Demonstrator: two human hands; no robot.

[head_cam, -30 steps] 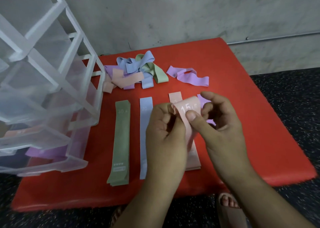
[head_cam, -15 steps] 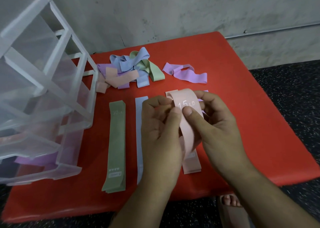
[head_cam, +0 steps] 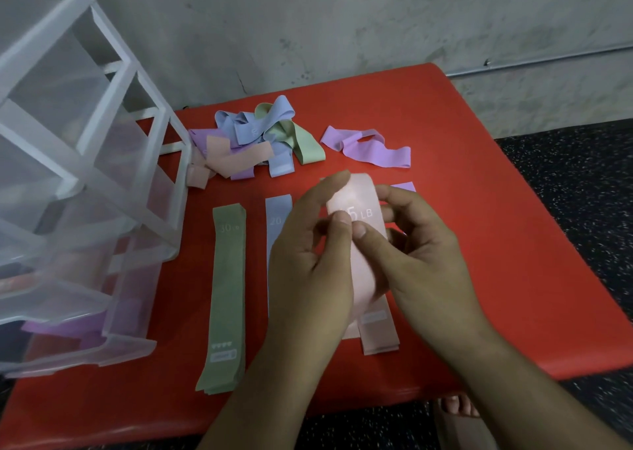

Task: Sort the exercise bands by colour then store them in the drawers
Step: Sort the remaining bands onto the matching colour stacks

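**Flattening the pink band before it joins its pile**

Both hands are closed on one pink band [head_cam: 359,244], raised just above the pink pile [head_cam: 378,333] on the red table [head_cam: 513,278]. The left hand [head_cam: 308,271] pinches its left edge between thumb and fingers; the right hand [head_cam: 421,261] presses a thumb on its face beside the printed "LB" mark, fingers curled behind.

The step looks like smoothing the loop so it lies flat. It would go best if the hands drew the band straight, with no twist, then laid it square on the pink pile, ends matched, so the stack stays neat and lifts in one piece.

Taking the pink pile as landmark: the blue pile [head_cam: 278,217] lies just left of it, partly hidden by the left hand, and the green pile [head_cam: 226,295] further left. A purple strip [head_cam: 404,186] peeks out just right of it. Beyond it sits a tangled heap [head_cam: 257,141] of mixed colours, and a loose purple band [head_cam: 370,146] near that.

The clear plastic drawer unit [head_cam: 85,175] stands well left. Its lowest drawer [head_cam: 68,340] holds something purple, likely bands; a drawer above shows a faint pinkish shape, too blurred to name. The upper compartments look empty.
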